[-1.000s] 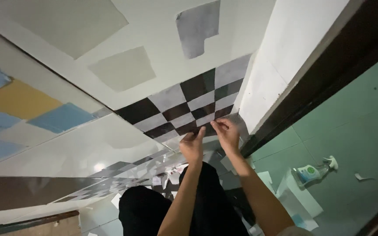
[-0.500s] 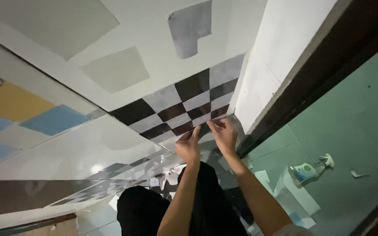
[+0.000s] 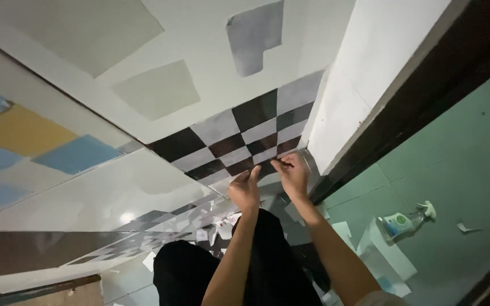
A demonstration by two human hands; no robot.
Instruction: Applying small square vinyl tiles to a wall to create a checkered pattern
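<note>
A large pale wall surface (image 3: 160, 187) was seen filling most of the view, with grey and beige patches painted higher up. Across its lower part a black-and-white checkered sheet (image 3: 239, 133) was laid flat against the wall, running up toward a white door frame (image 3: 364, 79) at the right. Beside that frame a dark brown strip (image 3: 415, 102) was seen, and beyond it a green tiled floor (image 3: 460, 170). On the left, blue and yellow squares (image 3: 24, 141) were noticed on another panel.

The near edge of the checkered sheet was being handled by both hands. The left hand (image 3: 246, 190) was pressed against the sheet's lower edge with the fingers bent; whether its grip was clenched on the sheet or only pushing on it could not be told. The right hand (image 3: 293, 173) was placed just beside it, close to the door frame, and its fingertips were pinched on the edge of the sheet.

Below the arms, dark trousers (image 3: 228, 266) were seen. On the green floor, a small spray bottle (image 3: 406, 221) was found lying on its side, well apart from the hands, with torn paper scraps (image 3: 466, 228) near it.
</note>
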